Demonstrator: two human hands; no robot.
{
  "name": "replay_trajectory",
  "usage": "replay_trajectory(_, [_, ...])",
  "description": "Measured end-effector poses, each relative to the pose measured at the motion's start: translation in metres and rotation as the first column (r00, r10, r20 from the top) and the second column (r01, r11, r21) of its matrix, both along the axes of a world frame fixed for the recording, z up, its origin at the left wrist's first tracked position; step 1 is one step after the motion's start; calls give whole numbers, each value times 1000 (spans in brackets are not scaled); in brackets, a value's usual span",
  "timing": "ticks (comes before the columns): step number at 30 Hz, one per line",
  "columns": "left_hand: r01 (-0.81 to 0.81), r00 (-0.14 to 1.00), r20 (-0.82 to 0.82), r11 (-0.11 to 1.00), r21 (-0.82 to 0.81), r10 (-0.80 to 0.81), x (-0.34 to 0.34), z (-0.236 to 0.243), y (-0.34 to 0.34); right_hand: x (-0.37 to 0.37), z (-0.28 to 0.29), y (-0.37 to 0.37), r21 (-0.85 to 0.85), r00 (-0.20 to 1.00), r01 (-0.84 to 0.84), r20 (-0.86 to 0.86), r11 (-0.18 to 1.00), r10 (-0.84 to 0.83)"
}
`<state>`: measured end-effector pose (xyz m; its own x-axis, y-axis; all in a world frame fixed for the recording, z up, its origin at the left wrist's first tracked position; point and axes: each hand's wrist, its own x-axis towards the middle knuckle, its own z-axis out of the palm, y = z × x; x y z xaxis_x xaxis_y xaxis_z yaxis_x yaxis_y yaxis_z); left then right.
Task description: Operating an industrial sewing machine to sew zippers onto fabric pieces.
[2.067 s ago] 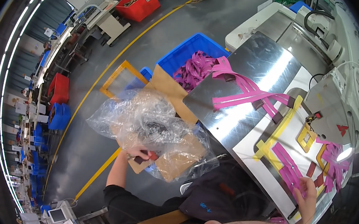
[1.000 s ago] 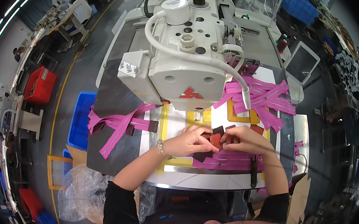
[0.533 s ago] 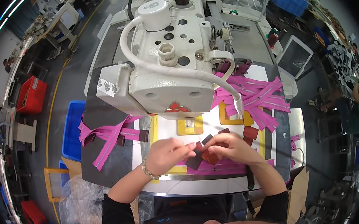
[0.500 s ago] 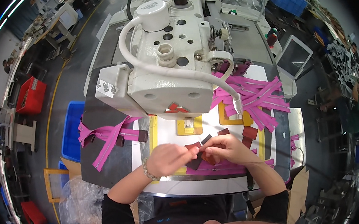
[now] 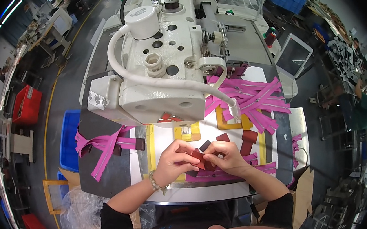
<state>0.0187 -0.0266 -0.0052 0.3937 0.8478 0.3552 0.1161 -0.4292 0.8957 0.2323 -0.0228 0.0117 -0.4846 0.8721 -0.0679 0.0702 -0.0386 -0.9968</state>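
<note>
In front of the sewing machine's head, my left hand (image 5: 173, 162) pinches a small red-brown fabric patch (image 5: 198, 160) between thumb and fingers. My right hand (image 5: 228, 158) has its fingertips closed on the right side of the same patch. The patch's far side is partly covered by my fingers. Just beyond it lies a small dark piece (image 5: 205, 145), and a few red-brown patches (image 5: 248, 143) rest on the white plate to the right. Pink zippers (image 5: 213, 176) lie below my hands.
The white sewing machine (image 5: 162, 101) stands over the work plate. Yellow frames (image 5: 187, 131) sit on that plate under it. A heap of pink zippers (image 5: 260, 97) lies at the right, others (image 5: 107, 144) at the left. A blue bin (image 5: 70, 139) stands left of the table.
The whole view has shifted slightly left. My left hand has turned and spread its grip, so the patch now shows between both hands. My right fingers have come in against the patch.
</note>
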Motion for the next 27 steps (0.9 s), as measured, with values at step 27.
replay_trajectory(27, [-149, 968, 126, 901, -408, 218, 5, -12, 9, -11, -24, 9, -227, 974, -26, -224, 974, -26])
